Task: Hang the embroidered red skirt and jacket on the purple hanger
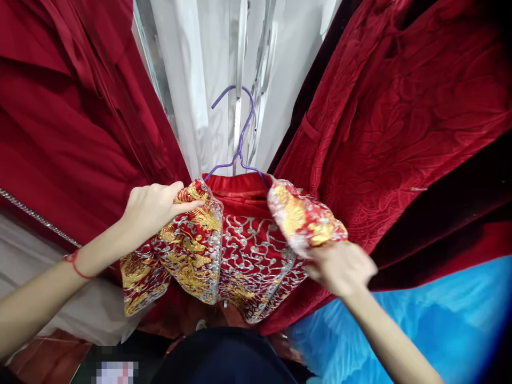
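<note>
Holding the embroidered red jacket (240, 250) spread on its purple hanger (240, 144), my left hand (150, 210) pinches one front panel and my right hand (340, 266) grips the other, likely to keep the opening apart. Red gowns (400, 117) crowd both sides; only the white curtain (200, 80) gap behind leaves room.

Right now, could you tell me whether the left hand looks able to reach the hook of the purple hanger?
Probably yes. The left hand grips the embroidered red garment at its shoulder, just below and left of the purple hanger. Only open space in front of the white fabric lies between, though it would have to release the garment first.
</note>
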Available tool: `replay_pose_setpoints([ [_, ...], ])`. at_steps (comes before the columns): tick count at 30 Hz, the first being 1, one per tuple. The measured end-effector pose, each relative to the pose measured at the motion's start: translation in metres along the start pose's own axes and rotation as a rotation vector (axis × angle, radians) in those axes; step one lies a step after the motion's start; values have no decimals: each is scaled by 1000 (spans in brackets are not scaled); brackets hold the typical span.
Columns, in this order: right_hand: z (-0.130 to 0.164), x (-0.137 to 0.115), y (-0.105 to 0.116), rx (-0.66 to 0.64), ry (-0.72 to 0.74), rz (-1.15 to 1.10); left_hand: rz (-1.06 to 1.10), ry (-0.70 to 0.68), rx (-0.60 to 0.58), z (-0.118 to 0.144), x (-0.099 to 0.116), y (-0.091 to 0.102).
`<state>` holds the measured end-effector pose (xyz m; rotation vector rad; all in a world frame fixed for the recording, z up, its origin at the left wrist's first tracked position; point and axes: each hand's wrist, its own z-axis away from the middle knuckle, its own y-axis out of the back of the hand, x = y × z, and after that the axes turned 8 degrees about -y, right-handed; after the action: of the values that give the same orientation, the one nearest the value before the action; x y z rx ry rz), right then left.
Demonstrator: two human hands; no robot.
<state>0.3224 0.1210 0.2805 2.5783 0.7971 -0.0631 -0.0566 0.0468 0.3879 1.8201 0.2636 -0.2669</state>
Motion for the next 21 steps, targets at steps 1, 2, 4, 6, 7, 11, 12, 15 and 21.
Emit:
replay_pose_setpoints([
  [1, 7, -13, -4, -28, 152, -30, 8, 12, 10, -1, 0, -1],
  [2, 13, -25, -9, -71, 398, -33, 17, 26, 24, -1, -1, -2],
  [4, 19, -43, -19, -81, 593, 44, 35, 65, 66, -1, -3, -4],
  [6, 22, -49, -25, -71, 556, 126, 74, 89, 149, 1, -1, -9],
  [7, 25, -49, -25, -66, 491, 146, 101, 92, 225, 4, 2, -13],
  [11, 44, -35, -16, -46, 187, 197, 198, 32, 715, 13, 35, -33],
  [12, 51, -31, -13, -37, 98, 216, 201, -7, 828, 13, 48, -37],
  [15, 69, -19, -6, -16, -157, 268, 226, -172, 957, 3, 89, -43],
  [21, 80, -4, 10, -207, -670, 345, 322, -315, 741, -48, 142, -33],
])
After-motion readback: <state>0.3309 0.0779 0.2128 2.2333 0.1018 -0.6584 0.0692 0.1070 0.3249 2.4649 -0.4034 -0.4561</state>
